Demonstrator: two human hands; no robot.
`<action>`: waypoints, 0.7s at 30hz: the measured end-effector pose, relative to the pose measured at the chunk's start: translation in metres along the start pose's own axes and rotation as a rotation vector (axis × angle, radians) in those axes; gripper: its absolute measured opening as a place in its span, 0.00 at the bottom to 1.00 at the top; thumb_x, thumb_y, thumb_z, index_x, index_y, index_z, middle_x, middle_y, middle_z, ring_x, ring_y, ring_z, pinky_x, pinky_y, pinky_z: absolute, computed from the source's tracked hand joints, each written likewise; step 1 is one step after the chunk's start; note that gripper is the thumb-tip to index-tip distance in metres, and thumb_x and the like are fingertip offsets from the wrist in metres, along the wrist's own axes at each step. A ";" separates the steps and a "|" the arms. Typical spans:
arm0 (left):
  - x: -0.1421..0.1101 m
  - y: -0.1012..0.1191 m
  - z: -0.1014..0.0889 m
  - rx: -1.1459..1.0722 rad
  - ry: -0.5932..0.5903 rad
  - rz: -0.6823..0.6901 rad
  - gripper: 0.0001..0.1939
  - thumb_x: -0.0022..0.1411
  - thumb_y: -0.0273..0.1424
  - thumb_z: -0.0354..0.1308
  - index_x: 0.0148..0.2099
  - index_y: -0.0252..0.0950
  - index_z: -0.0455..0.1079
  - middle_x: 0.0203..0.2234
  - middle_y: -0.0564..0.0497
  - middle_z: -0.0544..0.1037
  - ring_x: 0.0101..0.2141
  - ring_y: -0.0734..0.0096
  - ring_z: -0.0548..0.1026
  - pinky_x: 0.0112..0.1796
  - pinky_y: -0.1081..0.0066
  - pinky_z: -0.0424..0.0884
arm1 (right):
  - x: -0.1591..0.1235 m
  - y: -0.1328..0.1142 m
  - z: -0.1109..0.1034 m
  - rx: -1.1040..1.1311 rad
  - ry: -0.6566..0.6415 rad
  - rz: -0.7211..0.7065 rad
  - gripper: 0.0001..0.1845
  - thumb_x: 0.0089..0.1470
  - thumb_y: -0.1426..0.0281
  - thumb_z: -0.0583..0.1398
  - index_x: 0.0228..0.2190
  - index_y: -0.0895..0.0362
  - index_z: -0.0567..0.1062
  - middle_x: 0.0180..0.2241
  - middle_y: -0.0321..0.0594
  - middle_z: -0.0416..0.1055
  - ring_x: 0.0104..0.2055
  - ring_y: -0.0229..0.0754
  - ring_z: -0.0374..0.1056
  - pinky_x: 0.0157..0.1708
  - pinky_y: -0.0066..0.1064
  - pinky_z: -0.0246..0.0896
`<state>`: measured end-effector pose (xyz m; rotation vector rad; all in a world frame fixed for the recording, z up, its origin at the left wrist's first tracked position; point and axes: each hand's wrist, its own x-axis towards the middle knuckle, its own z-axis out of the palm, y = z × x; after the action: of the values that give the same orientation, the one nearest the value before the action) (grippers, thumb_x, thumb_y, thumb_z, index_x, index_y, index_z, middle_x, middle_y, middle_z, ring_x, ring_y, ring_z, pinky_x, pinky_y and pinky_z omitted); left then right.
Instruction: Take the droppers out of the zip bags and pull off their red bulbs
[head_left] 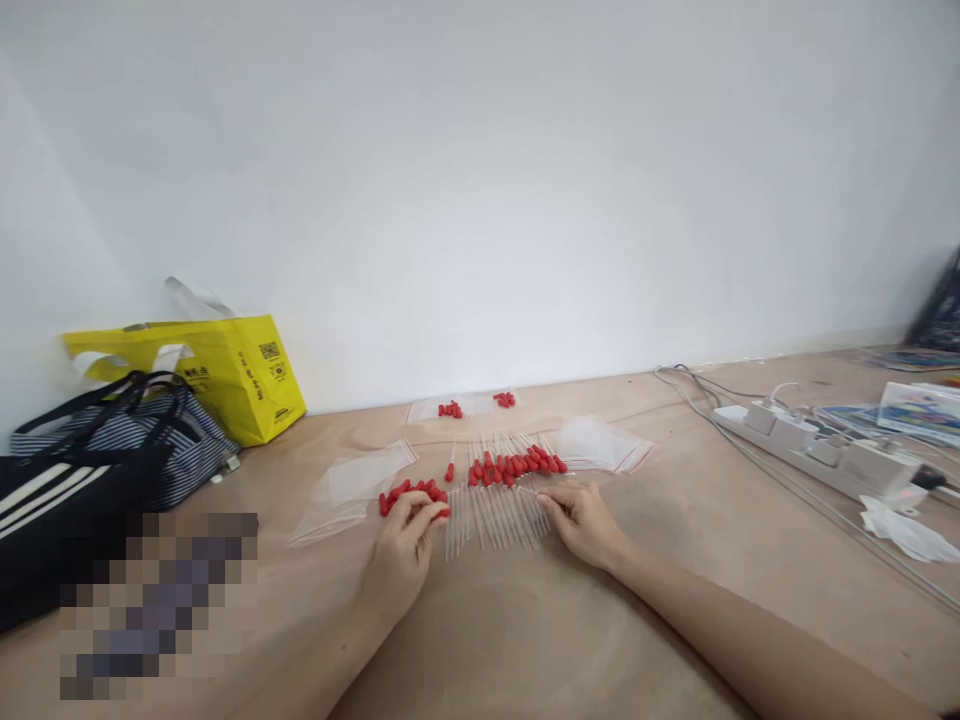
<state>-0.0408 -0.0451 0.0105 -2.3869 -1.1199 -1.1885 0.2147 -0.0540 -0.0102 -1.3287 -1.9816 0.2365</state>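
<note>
A red rubber bulb (444, 513) is pinched between the thumb and fingers of my left hand (401, 550), beside a small pile of loose red bulbs (405, 490). My right hand (581, 520) is closed on the end of a thin clear tube (527, 490), which points left. Between my hands a row of clear tubes (491, 520) lies side by side on the brown surface. Behind them are several droppers (517, 463), tubes fitted with red bulbs, their tubes pointing away from me. One dropper (450, 470) lies a little apart to the left.
Clear zip bags lie left (364, 475) and right (600, 443) of the droppers. A filled bag (472, 405) is near the wall. At left stand a yellow bag (247, 380) and a striped bag (191, 450). A power strip (817, 450) with cables lies right.
</note>
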 end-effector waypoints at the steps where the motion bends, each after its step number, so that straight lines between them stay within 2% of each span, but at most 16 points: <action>1: 0.001 -0.006 -0.001 0.006 0.018 -0.069 0.14 0.61 0.32 0.43 0.36 0.35 0.69 0.29 0.47 0.69 0.32 0.69 0.69 0.34 0.69 0.68 | 0.000 0.003 0.001 0.021 0.013 0.048 0.16 0.55 0.70 0.46 0.27 0.55 0.72 0.25 0.37 0.71 0.30 0.40 0.64 0.33 0.30 0.51; 5: 0.006 -0.038 -0.011 0.083 0.033 -0.399 0.18 0.56 0.35 0.43 0.38 0.31 0.70 0.28 0.46 0.68 0.31 0.64 0.70 0.35 0.64 0.69 | 0.001 0.011 0.003 -0.053 0.036 0.185 0.15 0.52 0.74 0.46 0.30 0.56 0.73 0.29 0.41 0.73 0.34 0.43 0.67 0.33 0.30 0.52; 9: 0.009 -0.065 -0.025 0.073 -0.079 -0.636 0.19 0.51 0.33 0.44 0.42 0.31 0.68 0.27 0.47 0.70 0.32 0.64 0.71 0.35 0.66 0.69 | 0.003 0.014 0.004 -0.211 0.012 0.253 0.14 0.51 0.77 0.47 0.30 0.58 0.72 0.30 0.43 0.72 0.35 0.44 0.67 0.33 0.30 0.51; 12: 0.009 -0.071 -0.026 0.029 -0.122 -0.685 0.19 0.50 0.36 0.45 0.42 0.32 0.65 0.26 0.49 0.71 0.28 0.68 0.72 0.30 0.71 0.69 | 0.006 0.012 0.008 -0.267 -0.018 0.287 0.12 0.51 0.77 0.48 0.30 0.59 0.71 0.32 0.44 0.72 0.36 0.44 0.66 0.33 0.29 0.50; 15: 0.008 -0.069 -0.019 0.039 -0.116 -0.683 0.18 0.49 0.39 0.47 0.39 0.33 0.64 0.26 0.50 0.72 0.25 0.70 0.72 0.28 0.73 0.69 | 0.010 0.008 0.014 -0.264 -0.034 0.274 0.10 0.52 0.75 0.49 0.29 0.59 0.71 0.33 0.45 0.70 0.38 0.43 0.64 0.35 0.29 0.50; 21: 0.008 -0.074 -0.005 0.114 -0.139 -0.693 0.15 0.49 0.40 0.48 0.34 0.35 0.65 0.26 0.49 0.76 0.26 0.68 0.73 0.28 0.71 0.68 | 0.009 0.007 0.017 -0.200 -0.029 0.230 0.13 0.55 0.69 0.47 0.29 0.58 0.70 0.31 0.43 0.69 0.37 0.42 0.63 0.36 0.30 0.49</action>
<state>-0.0946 0.0062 0.0124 -2.0694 -2.1038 -1.0913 0.2069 -0.0389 -0.0215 -1.6922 -1.9140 0.1691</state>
